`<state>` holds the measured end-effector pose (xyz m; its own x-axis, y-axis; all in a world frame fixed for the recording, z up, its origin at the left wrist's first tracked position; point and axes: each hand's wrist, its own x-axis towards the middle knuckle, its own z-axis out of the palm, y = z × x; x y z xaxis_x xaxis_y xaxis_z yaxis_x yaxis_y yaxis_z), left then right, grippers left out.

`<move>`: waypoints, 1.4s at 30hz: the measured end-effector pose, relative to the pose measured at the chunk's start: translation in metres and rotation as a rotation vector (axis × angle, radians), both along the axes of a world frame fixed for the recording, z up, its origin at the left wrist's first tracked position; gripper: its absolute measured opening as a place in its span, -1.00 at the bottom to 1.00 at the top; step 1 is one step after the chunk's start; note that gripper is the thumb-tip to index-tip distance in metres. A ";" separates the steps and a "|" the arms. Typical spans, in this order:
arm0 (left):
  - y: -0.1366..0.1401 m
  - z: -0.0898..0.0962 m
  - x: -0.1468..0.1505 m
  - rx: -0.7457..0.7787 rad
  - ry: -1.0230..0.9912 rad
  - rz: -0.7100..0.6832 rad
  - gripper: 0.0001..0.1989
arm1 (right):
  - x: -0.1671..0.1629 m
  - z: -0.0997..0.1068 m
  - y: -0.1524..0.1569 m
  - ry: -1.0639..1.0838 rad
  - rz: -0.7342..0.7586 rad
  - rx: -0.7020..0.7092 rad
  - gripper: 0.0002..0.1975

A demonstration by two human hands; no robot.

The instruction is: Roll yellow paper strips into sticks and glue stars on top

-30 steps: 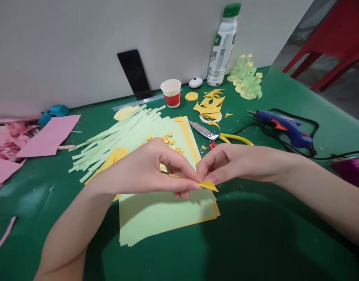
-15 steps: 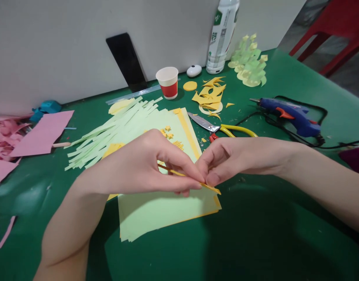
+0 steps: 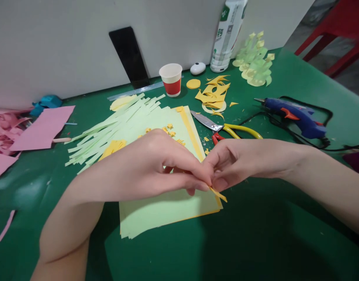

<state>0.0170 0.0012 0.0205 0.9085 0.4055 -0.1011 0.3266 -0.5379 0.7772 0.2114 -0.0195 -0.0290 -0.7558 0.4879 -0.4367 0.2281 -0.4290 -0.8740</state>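
Observation:
My left hand (image 3: 173, 171) and my right hand (image 3: 232, 166) meet fingertip to fingertip over a stack of pale green paper (image 3: 164, 212). Both pinch a narrow yellow paper strip (image 3: 219, 194), whose short end sticks out below the fingertips; the rest of it is hidden by my fingers. Small folded yellow paper stars (image 3: 169, 127) lie on the stack behind my left hand. To the left of them is a bundle of yellow strips (image 3: 113, 147), partly covered by my left wrist. Fringe-like pale green strips (image 3: 94, 136) fan out at the stack's left.
Scissors with red and yellow handles (image 3: 220, 125) lie behind my right hand, near yellow paper scraps (image 3: 214, 93). A blue glue gun (image 3: 296, 117) with its cord rests at right. Farther back stand a paper cup (image 3: 171, 80), a bottle (image 3: 228, 37) and a green paper plant (image 3: 255, 64). Pink paper (image 3: 43, 128) is at left.
Both hands have shifted slightly right and down with the strip. The length of strip that showed between my left thumb and index finger is now out of sight.

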 end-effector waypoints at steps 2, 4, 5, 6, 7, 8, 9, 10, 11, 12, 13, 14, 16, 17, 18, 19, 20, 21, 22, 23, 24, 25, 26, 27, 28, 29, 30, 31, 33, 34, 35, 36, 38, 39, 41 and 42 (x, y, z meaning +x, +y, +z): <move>0.000 0.000 0.000 0.019 -0.016 -0.014 -0.81 | 0.000 0.000 0.000 -0.010 0.004 0.003 -0.89; 0.000 0.000 -0.001 0.044 -0.040 -0.027 -0.81 | -0.001 -0.001 0.001 -0.016 0.005 0.006 -0.88; 0.000 0.000 -0.001 0.060 -0.053 -0.031 -0.82 | -0.001 -0.001 0.001 -0.017 0.005 0.008 -0.88; 0.001 0.000 0.000 0.077 -0.066 -0.034 -0.83 | -0.001 -0.001 0.001 -0.017 0.003 0.011 -0.88; 0.001 -0.001 0.000 0.093 -0.072 -0.034 -0.83 | -0.001 -0.001 0.001 -0.015 0.003 0.014 -0.87; 0.002 -0.001 0.000 0.107 -0.077 -0.032 -0.84 | -0.001 -0.001 0.000 -0.012 0.003 0.015 -0.87; 0.002 -0.001 0.000 0.118 -0.079 -0.029 -0.84 | -0.001 0.000 0.000 -0.010 0.002 0.016 -0.87; 0.002 -0.002 0.000 0.127 -0.077 -0.026 -0.84 | -0.001 0.000 0.000 -0.011 -0.001 0.016 -0.87; 0.002 -0.002 0.000 0.135 -0.074 -0.023 -0.84 | -0.001 0.001 -0.001 -0.012 -0.006 0.017 -0.87; 0.002 -0.002 0.000 0.141 -0.074 -0.020 -0.84 | -0.001 0.001 -0.001 -0.016 -0.013 0.016 -0.87; 0.002 -0.002 0.000 0.146 -0.074 -0.019 -0.85 | -0.001 0.001 -0.001 -0.020 -0.018 0.015 -0.87; 0.002 -0.002 0.000 0.149 -0.077 -0.019 -0.86 | -0.001 0.002 -0.002 -0.025 -0.018 0.012 -0.86; 0.001 -0.001 -0.001 0.150 -0.083 -0.021 -0.88 | 0.000 0.002 -0.002 -0.030 -0.007 0.005 -0.84; 0.001 -0.001 -0.001 0.146 -0.085 -0.020 -0.89 | 0.000 0.002 -0.002 -0.033 -0.002 0.001 -0.84; 0.001 -0.001 -0.001 0.141 -0.088 -0.018 -0.90 | 0.000 0.002 -0.001 -0.035 0.002 -0.002 -0.84; 0.001 0.000 -0.001 0.137 -0.090 -0.015 -0.91 | 0.000 0.002 -0.001 -0.037 0.004 -0.006 -0.84; 0.001 0.000 -0.001 0.135 -0.090 -0.011 -0.92 | 0.000 0.003 -0.001 -0.037 0.003 -0.010 -0.85; 0.001 0.000 -0.001 0.136 -0.090 -0.010 -0.93 | 0.000 0.003 0.000 -0.037 0.002 -0.013 -0.85; 0.001 0.000 0.000 0.139 -0.090 -0.012 -0.93 | -0.001 0.003 0.000 -0.037 0.002 -0.015 -0.86; 0.001 0.000 0.000 0.143 -0.089 -0.015 -0.93 | -0.001 0.004 0.001 -0.034 0.000 -0.016 -0.86; 0.002 -0.001 0.001 0.146 -0.086 -0.022 -0.92 | -0.001 0.004 0.001 -0.032 0.001 -0.015 -0.86; 0.002 -0.001 0.001 0.151 -0.080 -0.028 -0.91 | -0.002 0.004 0.001 -0.030 0.001 -0.013 -0.87; 0.002 -0.001 0.002 0.155 -0.075 -0.035 -0.90 | -0.002 0.004 0.001 -0.030 0.001 -0.012 -0.89; 0.003 -0.002 0.002 0.160 -0.069 -0.042 -0.89 | -0.002 0.004 0.001 -0.032 0.000 -0.010 -0.90; 0.003 -0.002 0.002 0.163 -0.060 -0.049 -0.88 | -0.002 0.003 0.001 -0.033 -0.003 -0.008 -0.91; 0.004 -0.003 0.003 0.166 -0.050 -0.058 -0.87 | -0.002 0.003 0.000 -0.039 -0.007 -0.001 -0.92; 0.004 -0.003 0.003 0.169 -0.041 -0.067 -0.86 | -0.002 0.003 0.000 -0.048 -0.010 0.008 -0.92; 0.005 -0.003 0.002 0.168 -0.030 -0.074 -0.85 | -0.001 0.003 0.000 -0.059 -0.012 0.022 -0.92; 0.005 -0.004 0.002 0.164 -0.014 -0.085 -0.83 | 0.000 0.003 -0.001 -0.081 -0.003 0.062 -0.89; 0.005 -0.004 0.002 0.159 -0.011 -0.089 -0.82 | 0.000 0.003 -0.001 -0.094 0.007 0.084 -0.89; 0.005 -0.004 0.002 0.153 -0.013 -0.092 -0.81 | 0.001 0.003 -0.001 -0.107 0.016 0.105 -0.89; 0.005 -0.004 0.002 0.146 -0.013 -0.095 -0.81 | 0.001 0.003 -0.002 -0.116 0.024 0.124 -0.89; 0.005 -0.004 0.002 0.135 -0.018 -0.100 -0.80 | 0.000 0.003 -0.002 -0.133 0.033 0.147 -0.90; 0.005 -0.004 0.001 0.131 -0.014 -0.100 -0.79 | 0.000 0.003 -0.002 -0.136 0.036 0.153 -0.91; 0.006 -0.005 0.001 0.129 0.000 -0.093 -0.78 | -0.001 0.004 -0.002 -0.137 0.031 0.155 -0.91; 0.006 -0.006 0.001 0.128 0.008 -0.090 -0.78 | -0.001 0.004 -0.002 -0.137 0.028 0.155 -0.91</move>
